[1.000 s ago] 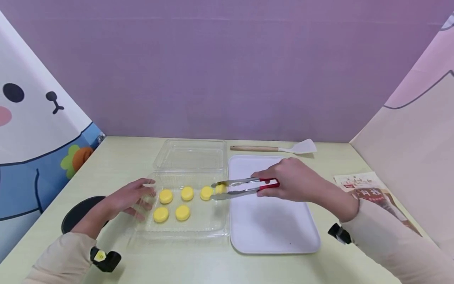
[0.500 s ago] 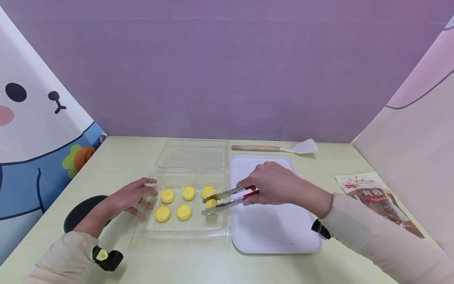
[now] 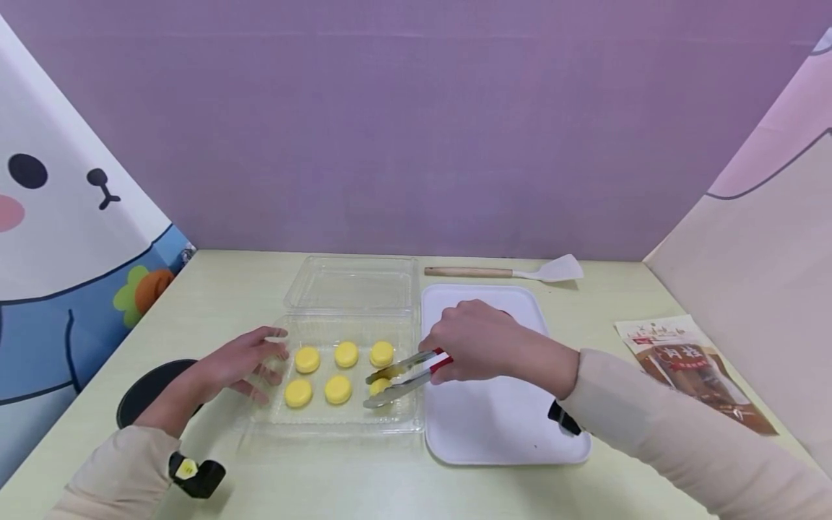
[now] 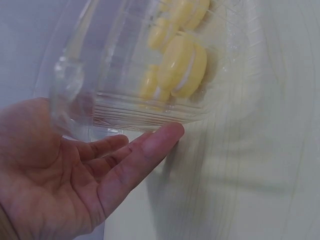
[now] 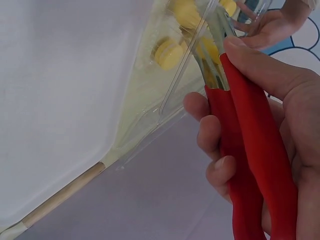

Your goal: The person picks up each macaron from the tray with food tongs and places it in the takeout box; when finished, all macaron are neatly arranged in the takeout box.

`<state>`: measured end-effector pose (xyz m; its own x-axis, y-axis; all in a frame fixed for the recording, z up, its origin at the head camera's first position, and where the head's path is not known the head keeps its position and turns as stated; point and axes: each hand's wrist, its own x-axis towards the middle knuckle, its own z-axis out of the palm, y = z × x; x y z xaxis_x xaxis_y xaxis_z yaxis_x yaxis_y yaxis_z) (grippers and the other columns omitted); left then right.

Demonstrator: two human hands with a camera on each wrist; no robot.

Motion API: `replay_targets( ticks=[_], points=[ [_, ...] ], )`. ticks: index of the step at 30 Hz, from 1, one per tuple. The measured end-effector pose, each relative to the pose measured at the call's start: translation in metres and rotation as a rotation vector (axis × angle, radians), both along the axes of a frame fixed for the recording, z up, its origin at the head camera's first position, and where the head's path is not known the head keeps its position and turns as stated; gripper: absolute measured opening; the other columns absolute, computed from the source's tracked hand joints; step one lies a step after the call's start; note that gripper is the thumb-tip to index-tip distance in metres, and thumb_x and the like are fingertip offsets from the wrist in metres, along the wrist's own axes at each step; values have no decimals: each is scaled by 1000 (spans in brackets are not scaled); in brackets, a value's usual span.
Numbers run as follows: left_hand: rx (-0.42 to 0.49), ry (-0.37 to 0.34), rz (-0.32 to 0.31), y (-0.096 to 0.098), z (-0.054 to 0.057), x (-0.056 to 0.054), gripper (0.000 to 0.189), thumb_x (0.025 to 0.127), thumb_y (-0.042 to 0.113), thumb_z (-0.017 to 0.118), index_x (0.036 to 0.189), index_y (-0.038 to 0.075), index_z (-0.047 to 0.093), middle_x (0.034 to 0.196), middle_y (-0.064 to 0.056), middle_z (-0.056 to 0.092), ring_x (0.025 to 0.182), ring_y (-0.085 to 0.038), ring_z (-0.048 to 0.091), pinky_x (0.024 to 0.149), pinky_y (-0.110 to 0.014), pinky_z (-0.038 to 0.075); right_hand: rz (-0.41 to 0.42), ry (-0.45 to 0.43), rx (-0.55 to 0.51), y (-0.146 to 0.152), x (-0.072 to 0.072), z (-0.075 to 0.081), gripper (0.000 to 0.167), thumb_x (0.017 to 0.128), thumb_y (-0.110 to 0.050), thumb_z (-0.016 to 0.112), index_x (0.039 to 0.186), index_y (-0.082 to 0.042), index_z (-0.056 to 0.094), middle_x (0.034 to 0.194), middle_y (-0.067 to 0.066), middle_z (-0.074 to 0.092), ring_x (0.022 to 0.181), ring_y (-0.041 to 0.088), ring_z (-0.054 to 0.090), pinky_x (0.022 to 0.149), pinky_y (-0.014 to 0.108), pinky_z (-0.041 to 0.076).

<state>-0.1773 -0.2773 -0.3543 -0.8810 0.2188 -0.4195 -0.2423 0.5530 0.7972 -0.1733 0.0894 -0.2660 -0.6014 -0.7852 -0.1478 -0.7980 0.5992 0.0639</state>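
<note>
A clear plastic clamshell box (image 3: 325, 417) lies with its lid (image 3: 351, 283) folded back, and several yellow macarons (image 3: 338, 389) sit in it in two rows. My right hand (image 3: 484, 343) grips tongs by their red handles (image 5: 250, 145). The metal tips of the tongs (image 3: 398, 391) stand either side of the macaron (image 3: 379, 388) at the front right of the box; whether they press on it I cannot tell. At the box's left end is my left hand (image 3: 237, 361), thumb and fingers extended against or close to the clear wall, as the left wrist view shows.
A white tray (image 3: 500, 426) stands right of the box, under my right hand. Behind it lies a spatula (image 3: 552, 269) with a wooden handle. A brown printed packet (image 3: 695, 368) is at the right, and a round black dish (image 3: 146, 393) is partly behind my left forearm.
My right hand has moved left and toward me with the tongs. The macaron between the tips has gone from the box's right edge to the front row's right end. The left hand stays put.
</note>
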Motion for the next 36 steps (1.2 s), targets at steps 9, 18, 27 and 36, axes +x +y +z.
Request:
replay_targets(
  ticks=[9,18,27,36],
  points=[
    [-1,-1,-1,-1,-1,-1,60,109,30,41,154,-5,22,122,-25,59,95,-24,64,74,-40,61,35,71,2,-4,2,-2,14,85,-38,82,89,-28,75,62,-16,49,61,10,45,54,27,38],
    [-5,-1,0,-1,-1,-1,60,109,30,41,154,-5,22,123,-26,58,95,-24,64,75,-40,61,9,64,-12,-3,3,-4,14,85,-38,82,91,-27,76,63,-16,53,60,10,46,54,27,38],
    [-11,0,-3,-1,-1,-1,60,109,30,41,154,-5,22,123,-26,58,95,-23,64,75,-40,61,-44,2,-122,18,-1,-5,39,85,-46,81,115,-23,75,76,-13,63,60,6,49,57,26,43],
    [-15,-5,-3,0,0,-2,60,109,30,41,154,-5,22,118,-23,61,96,-24,64,74,-40,61,-148,8,-329,49,-3,-13,62,83,-49,81,134,-17,67,81,-13,64,59,0,48,57,25,43]
  ],
)
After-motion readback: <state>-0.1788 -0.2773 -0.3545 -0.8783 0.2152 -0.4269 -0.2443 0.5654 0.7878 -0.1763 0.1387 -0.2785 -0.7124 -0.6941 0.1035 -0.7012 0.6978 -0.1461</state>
